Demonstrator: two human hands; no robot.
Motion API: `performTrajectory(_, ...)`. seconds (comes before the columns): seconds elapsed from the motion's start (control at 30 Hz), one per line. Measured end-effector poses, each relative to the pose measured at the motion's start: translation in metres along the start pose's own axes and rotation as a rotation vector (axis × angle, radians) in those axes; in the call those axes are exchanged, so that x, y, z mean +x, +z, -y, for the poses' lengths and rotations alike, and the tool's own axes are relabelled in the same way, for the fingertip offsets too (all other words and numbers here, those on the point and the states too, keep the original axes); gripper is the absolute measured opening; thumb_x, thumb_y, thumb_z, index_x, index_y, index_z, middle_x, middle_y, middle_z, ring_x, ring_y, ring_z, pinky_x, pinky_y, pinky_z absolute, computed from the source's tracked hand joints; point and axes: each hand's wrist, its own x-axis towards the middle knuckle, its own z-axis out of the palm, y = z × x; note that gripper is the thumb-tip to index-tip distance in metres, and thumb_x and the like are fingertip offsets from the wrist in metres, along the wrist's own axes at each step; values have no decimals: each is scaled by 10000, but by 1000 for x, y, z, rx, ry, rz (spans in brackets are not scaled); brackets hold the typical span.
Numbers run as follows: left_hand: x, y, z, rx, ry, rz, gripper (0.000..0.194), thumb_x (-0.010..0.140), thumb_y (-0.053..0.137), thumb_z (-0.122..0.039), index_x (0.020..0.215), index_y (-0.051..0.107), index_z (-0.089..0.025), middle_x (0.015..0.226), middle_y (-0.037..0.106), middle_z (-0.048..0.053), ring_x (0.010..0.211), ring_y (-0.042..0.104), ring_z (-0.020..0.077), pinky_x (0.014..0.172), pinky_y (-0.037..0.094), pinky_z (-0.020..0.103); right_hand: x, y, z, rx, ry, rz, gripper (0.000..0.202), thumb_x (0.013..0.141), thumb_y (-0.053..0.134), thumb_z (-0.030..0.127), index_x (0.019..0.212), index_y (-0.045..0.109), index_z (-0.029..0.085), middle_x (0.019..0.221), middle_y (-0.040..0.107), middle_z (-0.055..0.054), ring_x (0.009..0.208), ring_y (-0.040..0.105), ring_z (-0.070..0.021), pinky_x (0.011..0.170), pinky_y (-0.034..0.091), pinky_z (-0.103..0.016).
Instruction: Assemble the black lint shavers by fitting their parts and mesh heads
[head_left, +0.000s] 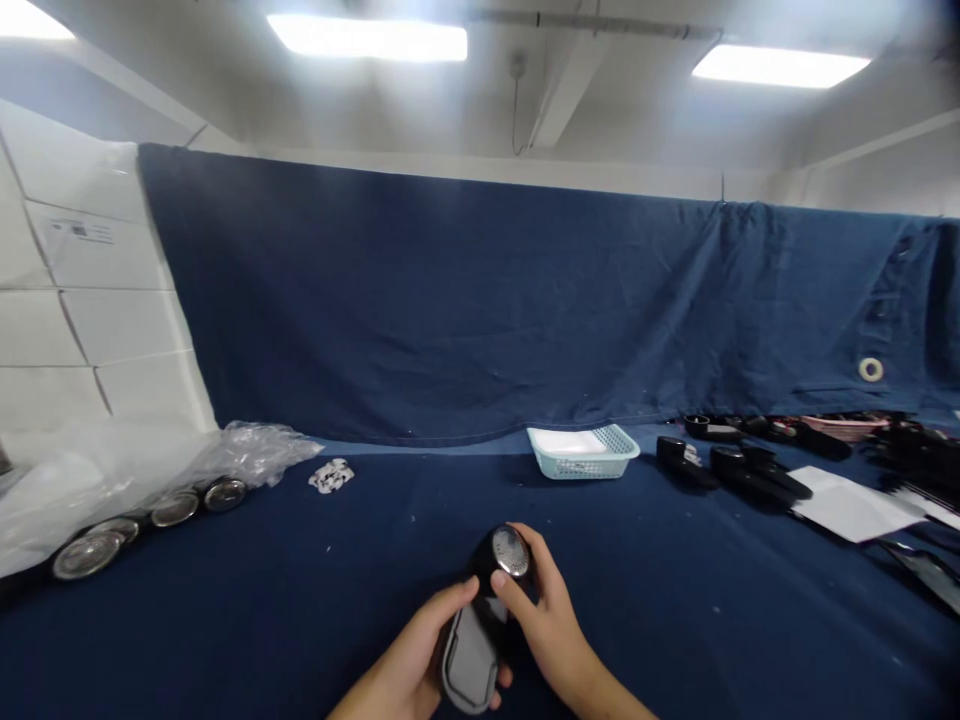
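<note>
Both of my hands are closed around a black handheld device [469, 660] with a round, perforated silver head and a grey panel on its handle; it looks like a fabric shaver. My left hand [420, 650] grips the handle from the left, its thumb at the neck and fingertips showing beyond the right edge. Around the head curls my right hand [547, 620], with its thumb beside the silver disc [511, 551]. The device is tilted, head away from me, just above the dark blue cloth [360, 590]. Its underside is hidden.
Plastic wrap [247, 452] lies at left over several dark items with round silver tops [175, 509]. Small white-and-black pieces [331, 475] are heaped nearby. A light blue basket [586, 468] holds white sheets. Black parts [757, 474] and white paper [851, 502] lie at right.
</note>
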Motion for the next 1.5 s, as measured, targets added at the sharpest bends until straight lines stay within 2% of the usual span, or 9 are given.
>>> performTrajectory(0.3, 2, -3, 9, 42, -20, 99, 501, 855, 571, -497, 1206, 458, -157, 731, 678, 74, 616, 692, 268, 572, 501, 336, 1, 1, 15, -151, -135, -140, 370, 746, 663, 293, 1098, 574, 221, 1081, 615, -56, 1047, 566, -247, 940, 423, -360)
performTrajectory(0.6, 3, -4, 1, 11, 68, 201, 430, 821, 628, -435, 1138, 575, -150, 1101, 635, 156, 659, 682, 232, 577, 520, 340, 12, -6, 5, -69, 93, -267, 382, 729, 700, 377, 1037, 541, 216, 944, 640, -36, 871, 595, -220, 772, 483, -316)
performTrajectory(0.7, 8, -6, 3, -31, 69, 185, 399, 830, 612, -392, 1122, 588, -122, 1040, 660, 164, 655, 678, 242, 584, 524, 355, 15, -12, 7, -9, 74, -165, 385, 750, 694, 359, 1067, 528, 220, 950, 635, -28, 870, 590, -203, 783, 486, -308)
performTrajectory(0.83, 11, -6, 5, -149, 46, 117, 353, 846, 557, -365, 1049, 615, -82, 976, 689, 177, 595, 665, 229, 614, 536, 387, 15, -17, 15, 114, 7, 98, 572, 737, 721, 335, 1244, 480, 226, 1164, 609, -72, 1054, 572, -239, 892, 469, -350)
performTrajectory(0.97, 8, 0, 4, -167, 19, 63, 372, 841, 535, -421, 881, 650, -70, 845, 700, 158, 440, 613, 179, 496, 515, 318, 7, -16, 25, 252, 157, 327, 853, 710, 747, 384, 1429, 293, 316, 1162, 599, -65, 813, 622, -197, 634, 514, -298)
performTrajectory(1.13, 1, 8, 0, -145, -20, 24, 449, 898, 437, -498, 921, 642, -99, 658, 664, 81, 362, 561, 143, 335, 417, 229, 2, -13, 32, 357, 237, 360, 883, 674, 774, 399, 1429, 319, 361, 1103, 625, -30, 659, 591, -140, 613, 500, -287)
performTrajectory(1.23, -1, 7, -1, -152, -42, 6, 464, 898, 430, -528, 940, 630, -112, 727, 685, 88, 345, 562, 137, 291, 385, 220, 3, -14, 31, 407, 209, 368, 815, 695, 772, 343, 1406, 372, 342, 1178, 617, -30, 834, 639, -177, 757, 512, -316)
performTrajectory(1.33, -2, 5, 1, -151, -51, -10, 494, 881, 454, -566, 816, 634, -111, 670, 669, 76, 299, 525, 113, 267, 354, 203, 4, -17, 30, 448, 179, 407, 799, 705, 776, 274, 1401, 388, 321, 1277, 585, -34, 1139, 565, -218, 989, 411, -364)
performTrajectory(1.5, -4, 7, 4, -120, -159, -30, 628, 902, 388, -602, 590, 602, -101, 465, 538, 19, 225, 416, 62, 231, 247, 176, 3, -19, 39, 425, 179, 464, 840, 694, 792, 271, 1415, 364, 332, 1340, 557, -44, 1206, 533, -234, 1045, 354, -409)
